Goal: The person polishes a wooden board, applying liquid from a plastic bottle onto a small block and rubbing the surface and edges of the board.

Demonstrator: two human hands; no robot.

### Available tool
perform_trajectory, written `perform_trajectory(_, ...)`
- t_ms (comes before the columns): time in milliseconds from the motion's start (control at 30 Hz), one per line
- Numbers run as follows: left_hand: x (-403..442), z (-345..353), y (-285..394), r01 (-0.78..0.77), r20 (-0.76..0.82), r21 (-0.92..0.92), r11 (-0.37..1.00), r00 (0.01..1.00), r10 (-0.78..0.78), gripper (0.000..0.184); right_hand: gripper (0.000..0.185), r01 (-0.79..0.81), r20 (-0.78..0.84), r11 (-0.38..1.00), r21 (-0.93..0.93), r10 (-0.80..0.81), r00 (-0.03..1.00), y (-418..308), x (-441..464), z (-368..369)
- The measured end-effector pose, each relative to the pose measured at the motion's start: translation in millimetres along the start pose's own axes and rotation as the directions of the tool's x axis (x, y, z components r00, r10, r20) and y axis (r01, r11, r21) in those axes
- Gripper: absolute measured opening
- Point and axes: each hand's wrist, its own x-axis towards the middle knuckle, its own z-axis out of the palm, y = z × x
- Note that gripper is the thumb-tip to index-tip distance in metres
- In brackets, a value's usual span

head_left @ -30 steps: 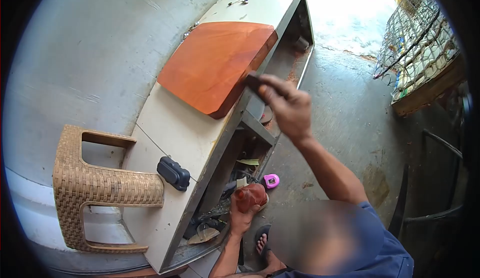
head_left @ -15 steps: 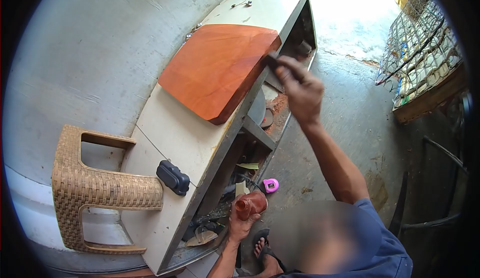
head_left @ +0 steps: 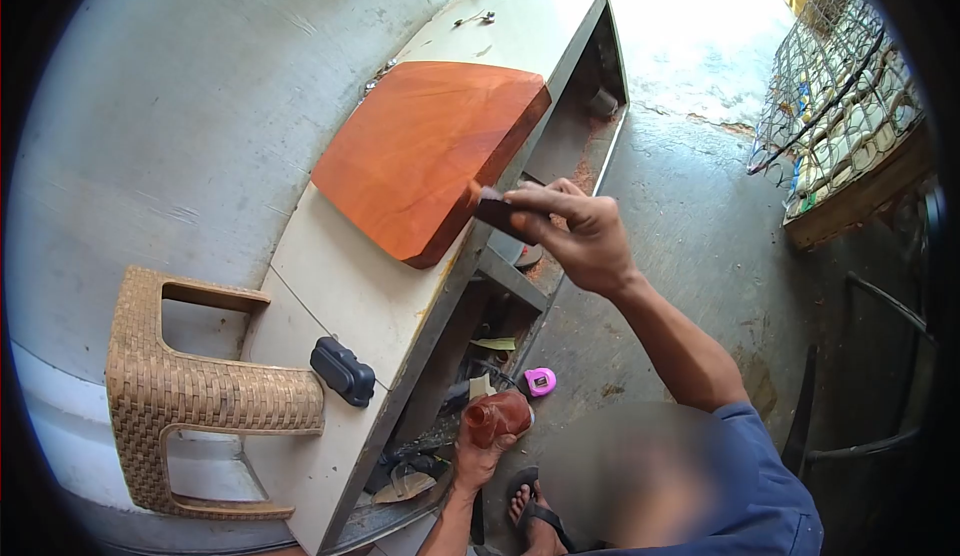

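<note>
A thick orange-brown board (head_left: 425, 151) lies on the white bench (head_left: 360, 291), its front edge near the bench's dark rim. My right hand (head_left: 580, 231) pinches a dark flat piece (head_left: 498, 215) whose tip is at the board's front side face. Whether the tip touches the wood is unclear. Low beside the bench, my left hand (head_left: 478, 458) is wrapped round a reddish-brown stained bottle (head_left: 498, 417) with its open mouth facing up.
A woven-pattern stool (head_left: 220, 391) and a black case (head_left: 342, 371) sit on the bench's near end. Beyond my left hand is a pink tape measure (head_left: 540, 382). Cluttered shelves are under the bench. A wire-mesh cage (head_left: 840, 106) stands at right.
My right hand first moved up along the board's side face, then back down toward its near corner with the dark piece. The bottle stays in my left hand, slightly shifted.
</note>
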Motion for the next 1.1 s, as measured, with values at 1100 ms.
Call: perform_trajectory(1100,0,-3,-7,-0.002,0.018,-0.011,1.000,1.000,0.002,0.094,0.023,-0.040,0.158,0.998,0.054,0.031,0.987,-8,8,-8)
